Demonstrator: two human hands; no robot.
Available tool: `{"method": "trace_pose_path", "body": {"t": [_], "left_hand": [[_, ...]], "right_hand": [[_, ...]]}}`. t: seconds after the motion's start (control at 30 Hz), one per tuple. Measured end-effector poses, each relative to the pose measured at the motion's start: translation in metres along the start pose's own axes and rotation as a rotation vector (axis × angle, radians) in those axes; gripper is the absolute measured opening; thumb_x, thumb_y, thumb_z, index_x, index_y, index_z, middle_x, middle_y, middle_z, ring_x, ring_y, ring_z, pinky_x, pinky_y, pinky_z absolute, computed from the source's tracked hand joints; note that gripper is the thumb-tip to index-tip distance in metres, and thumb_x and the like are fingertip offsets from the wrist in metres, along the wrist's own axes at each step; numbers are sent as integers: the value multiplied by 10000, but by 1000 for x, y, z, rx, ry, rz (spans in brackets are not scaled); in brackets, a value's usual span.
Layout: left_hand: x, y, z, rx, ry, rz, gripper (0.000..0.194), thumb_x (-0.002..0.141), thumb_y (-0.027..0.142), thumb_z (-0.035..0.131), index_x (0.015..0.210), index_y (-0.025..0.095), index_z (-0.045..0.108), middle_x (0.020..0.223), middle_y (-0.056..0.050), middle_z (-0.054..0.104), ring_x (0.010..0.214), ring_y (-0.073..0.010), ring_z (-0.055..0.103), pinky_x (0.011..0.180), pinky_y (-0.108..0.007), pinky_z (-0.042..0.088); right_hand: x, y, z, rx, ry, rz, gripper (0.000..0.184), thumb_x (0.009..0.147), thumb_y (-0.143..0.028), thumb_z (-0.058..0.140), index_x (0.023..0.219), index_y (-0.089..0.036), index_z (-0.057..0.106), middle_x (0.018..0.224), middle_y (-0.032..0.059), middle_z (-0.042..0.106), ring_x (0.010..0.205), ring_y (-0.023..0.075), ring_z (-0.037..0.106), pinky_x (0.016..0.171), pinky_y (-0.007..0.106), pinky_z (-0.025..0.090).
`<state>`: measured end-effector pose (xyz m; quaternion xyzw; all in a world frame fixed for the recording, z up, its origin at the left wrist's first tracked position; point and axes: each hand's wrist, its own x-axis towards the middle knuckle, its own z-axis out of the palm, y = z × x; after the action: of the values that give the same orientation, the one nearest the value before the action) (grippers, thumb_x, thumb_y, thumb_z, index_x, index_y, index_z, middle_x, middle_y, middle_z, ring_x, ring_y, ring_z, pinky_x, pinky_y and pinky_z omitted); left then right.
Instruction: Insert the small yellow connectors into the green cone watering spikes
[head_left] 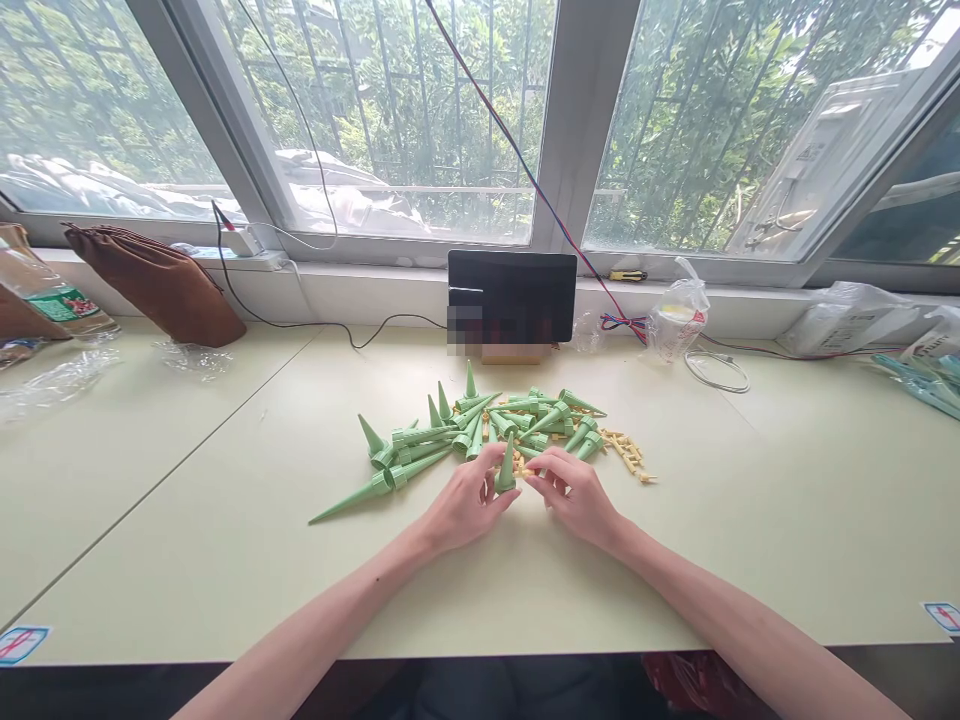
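Observation:
My left hand grips a green plastic plant-watering spike, its pointed end up, just in front of the pile. Beside it, the fingers of my right hand are pinched together on what looks like a small yellow plastic valve piece, mostly covered by the fingertips. Behind both hands lies a heap of green spikes, some lying flat and some standing tip up. Small yellow pieces are scattered among them and to the right of the heap.
A dark tablet leans on a stand behind the heap. At the back left are a brown pouch and a plastic bottle. A bagged cup, a coiled white cable and plastic bags lie at the back right.

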<state>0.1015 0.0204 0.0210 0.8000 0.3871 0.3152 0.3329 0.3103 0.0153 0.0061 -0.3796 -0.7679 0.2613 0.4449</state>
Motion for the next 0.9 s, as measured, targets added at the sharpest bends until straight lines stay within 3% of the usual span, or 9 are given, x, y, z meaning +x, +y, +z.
{"method": "trace_pose_path", "body": {"t": [0.5,0.9], "left_hand": [[-3,-5,2,66,-20,18,173,886,227,587,1032,206,496,850,14,600,568,-97,528,566,-235,440],[-3,-3,2,57,-17,42,208,888,230,571,1086,207,512,810,17,597,542,-99,508,542,-227,431]], "right_hand": [[-1,5,1,-83,-21,-16,282,1013,-348,484,849,-185,645,705,18,573,572,129,462,542,258,391],[-1,3,2,-93,-62,0,287,1010,-361,487,840,-183,633,704,12,561,566,122,455,535,250,385]]}}
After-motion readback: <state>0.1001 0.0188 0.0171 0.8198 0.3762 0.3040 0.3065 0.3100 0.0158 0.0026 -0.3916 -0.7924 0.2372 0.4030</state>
